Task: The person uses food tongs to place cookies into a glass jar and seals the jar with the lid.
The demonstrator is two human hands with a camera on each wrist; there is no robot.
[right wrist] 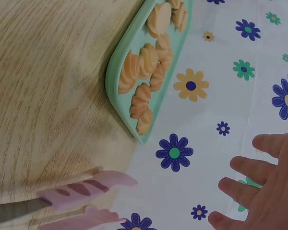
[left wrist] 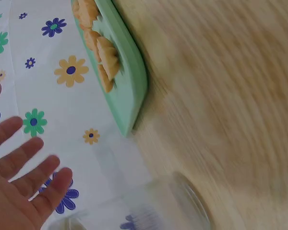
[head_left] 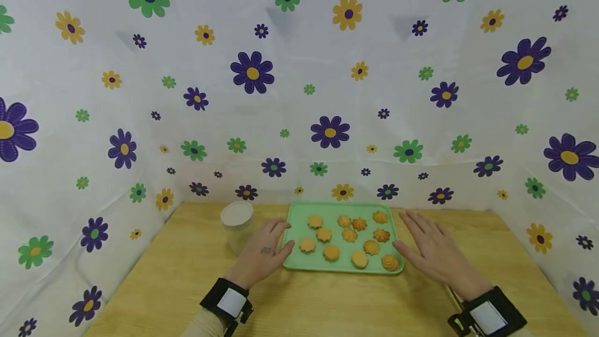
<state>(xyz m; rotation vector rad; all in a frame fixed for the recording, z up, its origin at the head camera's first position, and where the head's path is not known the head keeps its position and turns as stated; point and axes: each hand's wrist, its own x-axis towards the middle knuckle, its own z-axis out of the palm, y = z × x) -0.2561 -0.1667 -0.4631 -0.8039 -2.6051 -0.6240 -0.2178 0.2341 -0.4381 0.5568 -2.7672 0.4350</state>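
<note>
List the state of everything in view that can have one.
Left grip: fingers spread, holding nothing.
Right grip: fingers extended, holding nothing.
Tray: flat on the table, loaded.
Cookies: spread in the tray, some touching.
Jar: upright, apparently lidded; contents unclear.
Tongs: lying on the table, tips apart, unheld.
Cloth: hanging, creased.
Wristbands: worn, one on each wrist.

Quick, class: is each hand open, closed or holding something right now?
Left hand: open, holding nothing, near the green tray.
Right hand: open, holding nothing.
</note>
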